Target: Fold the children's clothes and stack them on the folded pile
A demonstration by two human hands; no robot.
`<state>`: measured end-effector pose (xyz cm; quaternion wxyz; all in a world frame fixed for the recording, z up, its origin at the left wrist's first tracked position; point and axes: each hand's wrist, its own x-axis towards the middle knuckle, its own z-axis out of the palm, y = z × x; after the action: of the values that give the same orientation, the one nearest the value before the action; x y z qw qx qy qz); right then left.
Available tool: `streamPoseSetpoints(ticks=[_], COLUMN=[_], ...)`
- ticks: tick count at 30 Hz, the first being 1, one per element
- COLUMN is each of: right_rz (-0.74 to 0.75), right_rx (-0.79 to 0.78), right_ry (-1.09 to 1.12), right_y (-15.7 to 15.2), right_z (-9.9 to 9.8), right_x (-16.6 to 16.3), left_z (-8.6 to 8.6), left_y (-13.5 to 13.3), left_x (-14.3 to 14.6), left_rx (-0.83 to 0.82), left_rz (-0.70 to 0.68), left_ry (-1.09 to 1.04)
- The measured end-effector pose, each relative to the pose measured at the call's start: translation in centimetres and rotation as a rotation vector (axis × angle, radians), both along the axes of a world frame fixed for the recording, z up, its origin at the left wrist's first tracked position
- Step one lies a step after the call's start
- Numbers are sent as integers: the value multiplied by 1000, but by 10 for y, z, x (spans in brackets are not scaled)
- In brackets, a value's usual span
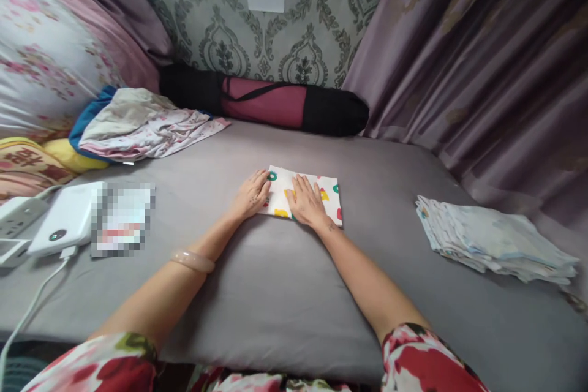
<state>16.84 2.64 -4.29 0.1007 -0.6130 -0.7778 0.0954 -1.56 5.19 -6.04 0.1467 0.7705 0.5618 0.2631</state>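
A small folded white cloth (329, 191) with green, yellow and red prints lies flat on the grey bed sheet (257, 294) in the middle of the view. My left hand (252, 195) rests on its left edge, fingers stretched out flat. My right hand (307, 202) lies palm down on the cloth's middle, fingers spread. Neither hand grips anything. A pale bangle sits on my left wrist.
A stack of folded pale cloths (491, 240) lies at the right. Crumpled clothes (142, 125) are piled at the back left. A black and maroon roll bag (275, 101) lies along the wall. A white power bank (64, 220) with cable sits at the left.
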Motion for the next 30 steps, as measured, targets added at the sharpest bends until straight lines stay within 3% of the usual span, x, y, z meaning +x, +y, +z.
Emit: streamPoseSetpoints(ticks=[6,9,16,21,24,30], right_rz=[15,4,11,-16,-6,76], right_rx=[-85,-43,28,-33,12,-21], right_ry=[-42,-58,-46,-50,-30,-13], right_y=[6,13,19,23,27,30], right_z=[7,13,-6,6,13,-2], right_x=[-1,-14,-30,-39,-59,-84], left_z=[3,4,6,5,4,4], left_y=[1,0,0,1,3,2], left_x=[-5,-6,-6,-6,-6,-7], left_rx=[-10,-15,-18,-11,0,-5], left_rz=[171,207,208,203,196,191], left_ry=[-343,-424,-446,-445,-448,-454])
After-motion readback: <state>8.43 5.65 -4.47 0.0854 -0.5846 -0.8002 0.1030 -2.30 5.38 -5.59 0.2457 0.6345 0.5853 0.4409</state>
